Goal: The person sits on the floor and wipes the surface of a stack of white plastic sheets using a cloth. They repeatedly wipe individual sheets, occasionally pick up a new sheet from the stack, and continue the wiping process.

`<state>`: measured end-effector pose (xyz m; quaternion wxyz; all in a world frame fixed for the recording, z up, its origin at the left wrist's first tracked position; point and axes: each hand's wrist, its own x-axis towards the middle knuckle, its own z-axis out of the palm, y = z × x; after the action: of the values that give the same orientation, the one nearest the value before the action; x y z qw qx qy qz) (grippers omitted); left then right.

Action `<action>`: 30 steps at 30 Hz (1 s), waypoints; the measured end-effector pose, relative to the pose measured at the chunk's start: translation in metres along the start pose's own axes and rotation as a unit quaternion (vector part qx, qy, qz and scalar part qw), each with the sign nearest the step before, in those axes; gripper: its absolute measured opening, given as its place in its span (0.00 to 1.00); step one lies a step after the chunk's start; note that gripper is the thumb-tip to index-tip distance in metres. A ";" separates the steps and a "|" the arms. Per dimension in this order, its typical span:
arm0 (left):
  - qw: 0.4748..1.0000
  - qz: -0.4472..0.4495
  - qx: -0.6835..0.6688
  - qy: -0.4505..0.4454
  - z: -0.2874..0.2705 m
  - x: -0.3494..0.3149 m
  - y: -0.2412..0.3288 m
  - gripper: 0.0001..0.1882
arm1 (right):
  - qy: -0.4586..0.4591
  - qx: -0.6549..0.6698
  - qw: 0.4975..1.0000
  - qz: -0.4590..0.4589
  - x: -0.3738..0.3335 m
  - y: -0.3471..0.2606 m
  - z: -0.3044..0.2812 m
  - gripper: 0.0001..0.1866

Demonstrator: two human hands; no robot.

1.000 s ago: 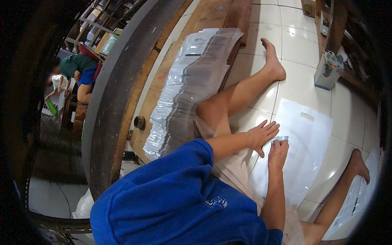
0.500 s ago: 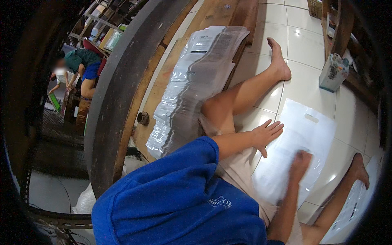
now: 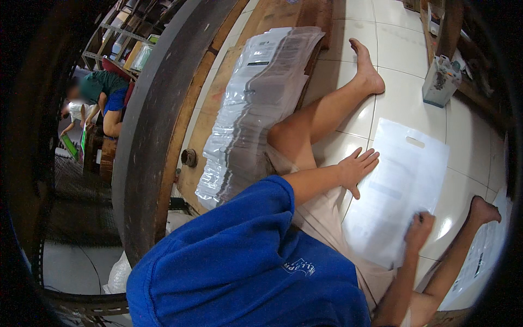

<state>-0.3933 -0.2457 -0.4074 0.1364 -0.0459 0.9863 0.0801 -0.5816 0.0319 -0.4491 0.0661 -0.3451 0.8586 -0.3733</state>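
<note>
While the left hand (image 3: 357, 170) lies flat and spread, thumb pointing away from the other fingers and gripping nothing, its fingertips rest over the left edge of a white plastic bag (image 3: 396, 191). The bag lies flat on the tiled floor (image 3: 404, 98) between the two hands, its oval handle hole (image 3: 415, 142) beyond both of them. Over the bag's lower right edge is the right hand (image 3: 419, 229), its fingers curled inward — it is blurred, and I cannot tell whether anything is held in it.

To the left of the left hand, past the bent knee, a long overlapping row of clear printed sleeves (image 3: 256, 109) fans out along a wooden board (image 3: 231, 82). A bare foot (image 3: 371, 76) stands beyond the left hand; the other foot (image 3: 484, 211) is to the right of the right hand, just beside more printed plastic (image 3: 476, 261). Farther off, beyond the right hand, stands a smudged pale container (image 3: 440, 82). Well to the left of the left hand — past a dark curved panel (image 3: 158, 109) — a co-worker in a green top (image 3: 106, 83) bends forward.
</note>
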 end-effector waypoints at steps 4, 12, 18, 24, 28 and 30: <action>1.000 0.006 -0.009 -0.010 0.005 0.002 0.001 0.67 | -0.222 -0.063 0.971 -0.056 -0.049 -0.097 0.075 0.06; 1.000 0.007 -0.012 0.010 0.002 -0.001 0.000 0.66 | -0.088 -0.096 0.989 0.068 -0.019 0.017 -0.014 0.07; 0.999 0.024 -0.017 0.026 -0.003 0.005 0.008 0.63 | -0.042 -0.042 0.997 0.055 -0.013 -0.005 0.000 0.07; 0.998 0.031 -0.056 0.013 0.012 -0.014 0.013 0.64 | -0.187 -0.002 0.976 -0.114 -0.023 -0.143 0.100 0.04; 0.999 0.036 -0.022 0.004 0.016 -0.014 0.016 0.66 | -0.068 -0.002 0.995 -0.068 -0.025 -0.070 0.085 0.06; 0.999 0.044 -0.024 0.009 0.010 -0.013 0.013 0.66 | -0.052 -0.052 0.997 0.019 -0.010 -0.018 0.048 0.06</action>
<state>-0.3794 -0.2302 -0.4109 0.1227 -0.0062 0.9864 0.1094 -0.5463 0.0013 -0.4731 0.1000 -0.3509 0.8785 -0.3084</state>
